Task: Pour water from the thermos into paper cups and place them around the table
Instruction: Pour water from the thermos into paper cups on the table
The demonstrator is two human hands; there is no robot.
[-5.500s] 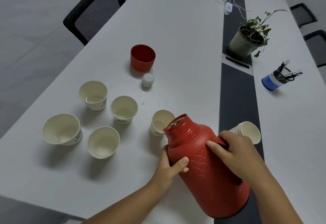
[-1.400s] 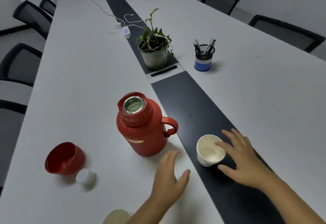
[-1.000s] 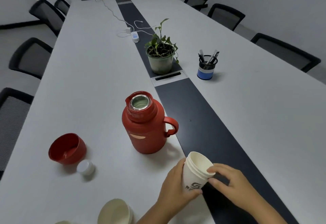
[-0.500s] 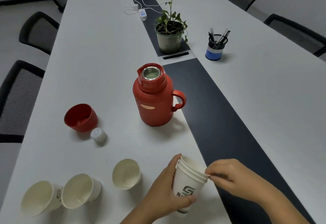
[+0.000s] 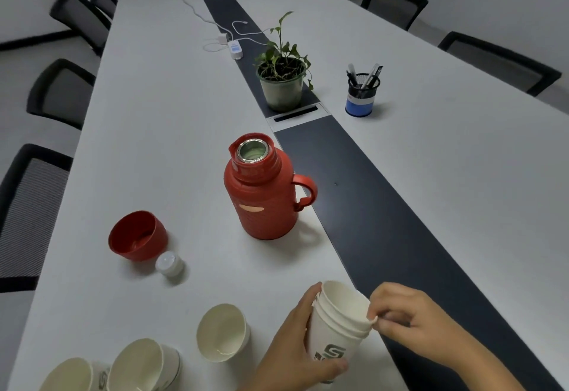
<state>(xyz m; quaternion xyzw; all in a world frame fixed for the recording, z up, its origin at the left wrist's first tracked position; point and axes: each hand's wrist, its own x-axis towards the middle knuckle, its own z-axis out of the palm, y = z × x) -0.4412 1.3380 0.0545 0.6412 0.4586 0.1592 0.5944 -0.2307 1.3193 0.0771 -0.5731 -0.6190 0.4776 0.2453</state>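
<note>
Several nested paper cups (image 5: 337,333) sit in my left hand (image 5: 297,350), whose fingers wrap the stack's wall near the table's close edge, while my right hand (image 5: 409,318) pinches the rim of the topmost cup between thumb and fingertips. I judge these cups light and thin-walled, easy to crush, so I would hold the stack low on its side and peel only at the rolled rim, which looks like the stiffest part. Three loose cups (image 5: 222,332) stand or lean at lower left, near the stack but not touching it. The red thermos (image 5: 261,187) stands upright and uncapped, well beyond the hands, handle turned right; I expect it to be heavy and best lifted by handle and body together. Its red lid (image 5: 137,236) and a small white stopper (image 5: 167,263) lie to its left. The long white table (image 5: 160,113) looks smooth, with a dark strip down its middle carrying a potted plant (image 5: 281,83); a pen holder (image 5: 361,95) stands right, chairs (image 5: 46,92) line both sides.
</note>
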